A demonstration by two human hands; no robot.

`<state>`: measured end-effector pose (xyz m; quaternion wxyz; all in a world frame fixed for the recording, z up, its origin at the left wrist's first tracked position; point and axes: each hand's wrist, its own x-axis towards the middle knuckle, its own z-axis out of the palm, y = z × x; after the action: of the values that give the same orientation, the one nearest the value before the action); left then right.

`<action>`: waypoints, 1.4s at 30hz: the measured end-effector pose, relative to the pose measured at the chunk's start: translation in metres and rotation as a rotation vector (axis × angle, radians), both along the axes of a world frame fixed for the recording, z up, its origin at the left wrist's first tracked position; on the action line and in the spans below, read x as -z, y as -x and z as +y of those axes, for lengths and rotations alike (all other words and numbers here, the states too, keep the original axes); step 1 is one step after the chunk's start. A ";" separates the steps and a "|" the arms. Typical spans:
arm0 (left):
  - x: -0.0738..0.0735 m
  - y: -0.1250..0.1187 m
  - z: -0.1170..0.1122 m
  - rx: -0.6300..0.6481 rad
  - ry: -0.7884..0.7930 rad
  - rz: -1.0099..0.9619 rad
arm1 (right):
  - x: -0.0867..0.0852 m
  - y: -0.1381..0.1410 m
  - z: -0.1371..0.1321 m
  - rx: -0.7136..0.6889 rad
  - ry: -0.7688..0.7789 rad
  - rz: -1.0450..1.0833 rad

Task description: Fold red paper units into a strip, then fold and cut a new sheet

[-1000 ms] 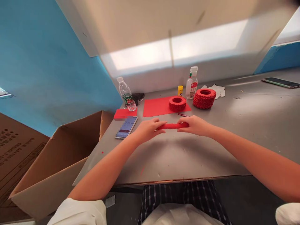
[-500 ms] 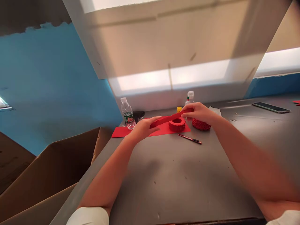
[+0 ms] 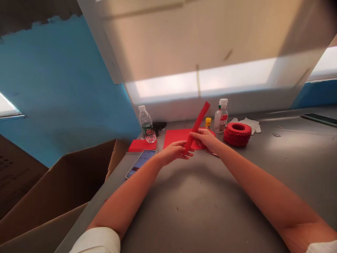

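A red folded-paper strip point(image 3: 201, 117) with a notched edge stands tilted above the table, its top leaning right. My left hand point(image 3: 172, 153) has its fingers around the strip's lower end. Higher up, my right hand point(image 3: 207, 140) pinches the same strip between thumb and fingers. Behind the hands lies a flat red paper sheet point(image 3: 172, 136). A ring of red folded paper, mostly covered by my right hand, sits on that sheet. To the right is a taller red folded-paper ring point(image 3: 237, 135). A pen point(image 3: 212, 153) shows partly below my right wrist.
Beside my left forearm lies a lit phone point(image 3: 140, 162). Behind it are red paper point(image 3: 140, 145) and a water bottle point(image 3: 147, 126). Farther right stand a yellow-capped container point(image 3: 208, 123), clear bottles point(image 3: 223, 116), white gloves point(image 3: 252, 124) and a dark phone point(image 3: 321, 119). An open cardboard box point(image 3: 79, 175) flanks the table's left edge.
The strip has swung from nearly level to steeply tilted, and my hands have drawn closer together and lower. A lit phone now shows near my left forearm. The view has shifted slightly.
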<state>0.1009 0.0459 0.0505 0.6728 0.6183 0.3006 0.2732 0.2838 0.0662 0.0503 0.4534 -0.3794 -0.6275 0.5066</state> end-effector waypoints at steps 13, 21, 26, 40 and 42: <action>0.005 0.007 0.006 0.004 0.003 0.082 | 0.006 0.000 0.005 -0.018 0.007 0.014; 0.005 0.007 0.004 0.007 -0.032 0.099 | 0.003 0.000 0.003 -0.026 0.004 0.004; 0.004 0.008 0.003 0.006 -0.041 0.125 | 0.004 -0.001 0.003 -0.028 0.006 -0.004; 0.004 0.004 0.001 -0.047 -0.072 0.189 | 0.001 0.001 -0.003 -0.054 -0.009 -0.051; 0.006 0.003 0.002 -0.058 -0.076 0.191 | 0.001 0.002 -0.003 -0.051 -0.009 -0.059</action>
<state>0.0978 0.0478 0.0448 0.6089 0.6576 0.3708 0.2435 0.2820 0.0632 0.0490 0.4234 -0.3759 -0.6523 0.5039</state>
